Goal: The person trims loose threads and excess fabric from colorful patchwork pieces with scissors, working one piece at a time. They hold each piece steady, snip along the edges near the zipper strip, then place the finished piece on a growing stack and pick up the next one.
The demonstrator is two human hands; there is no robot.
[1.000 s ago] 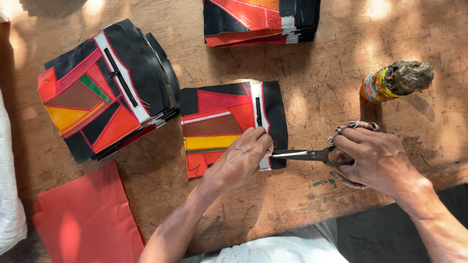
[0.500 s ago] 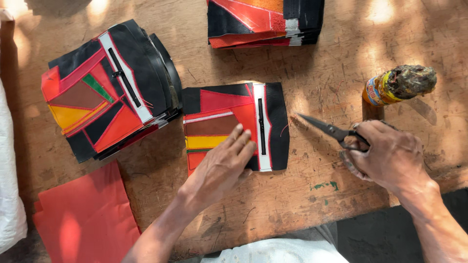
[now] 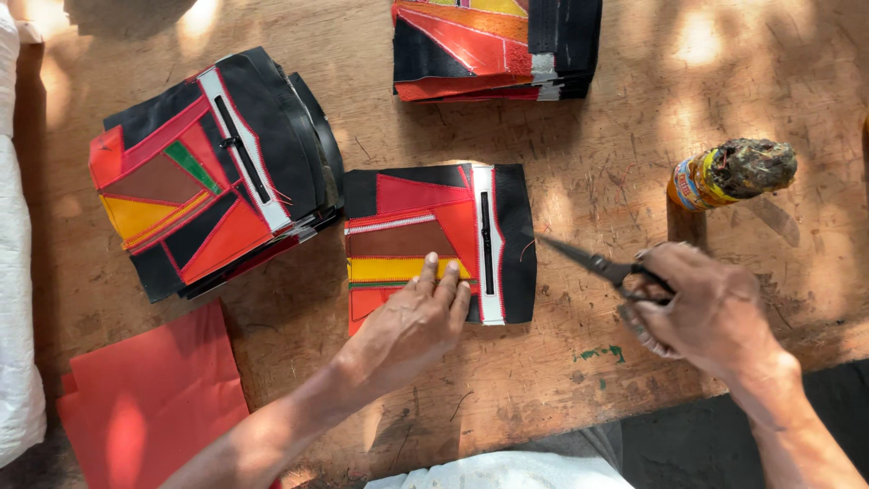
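Worn wooden workbench (image 3: 579,380), scratched, dappled with sunlight, small green paint flecks near its front edge.

1. Pale cloth (image 3: 507,473) at 6 o'clock, at the bench's near edge, partly cut off by the frame.
2. Red sheets (image 3: 154,398), flat, stacked loosely, at 8 o'clock, overhanging the near left corner.
3. Left hand (image 3: 412,326), just below centre: palm down, fingers extended and released, fingertips resting on the patchwork panel; nothing gripped.
4. Right hand (image 3: 701,312), at 3 o'clock: fingers clenched through the handles of the scissors (image 3: 597,265). Blades dark, closed or nearly so, pointing toward 10 o'clock, tip just beside the panel's right edge, not touching it.
5. Patchwork panel (image 3: 439,240), at centre, lying flat on the bench: black border, red, brown and yellow pieces, white strip carrying a short black zipper running upright near its right side.
6. White fabric (image 3: 16,272) along the 9 o'clock edge, mostly out of frame.
7. Stack of like patchwork panels (image 3: 217,172), at 10 o'clock, turned at an angle, its corner just beside the single panel.
8. Small bottle (image 3: 715,177), yellow label, crusted dark top, at 2 o'clock, tilted, beyond the right hand.
9. Second stack of patchwork panels (image 3: 498,45), at 12 o'clock, cropped by the top edge, well apart from the hands.
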